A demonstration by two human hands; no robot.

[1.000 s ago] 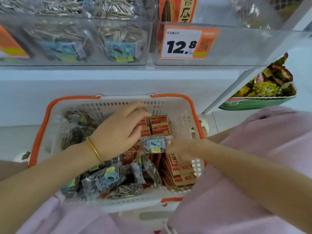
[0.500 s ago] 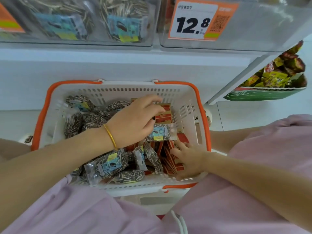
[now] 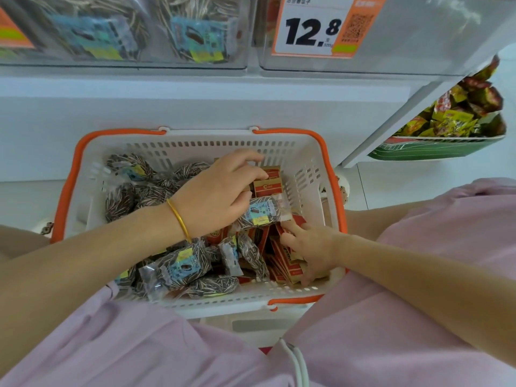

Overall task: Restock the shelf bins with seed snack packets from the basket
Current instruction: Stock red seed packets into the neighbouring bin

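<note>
A white basket (image 3: 195, 146) with orange handles rests on my lap, below the shelf. It holds several clear striped sunflower seed packets (image 3: 178, 263) on the left and red-brown packets (image 3: 268, 181) on the right. My left hand (image 3: 217, 194), with a gold bangle on the wrist, holds one clear seed packet (image 3: 261, 215) under its curled lower fingers. Its upper fingers touch the red-brown packets. My right hand (image 3: 312, 247) is low in the basket's right corner, with fingers and thumb spread round a stack of red packets (image 3: 290, 265). Clear shelf bins (image 3: 195, 32) above hold the same seed packets.
The right-hand clear bin carries an orange 12.8 price tag (image 3: 312, 26). A green tray (image 3: 435, 146) of yellow and red snack packets sits on a lower shelf at the right. The white shelf front (image 3: 195, 101) stands just behind the basket. Pink clothing covers my knees.
My right hand let go of the clear seed packet and dropped onto the red packets at the basket's right. The left hand kept that packet. The view tilted down.
</note>
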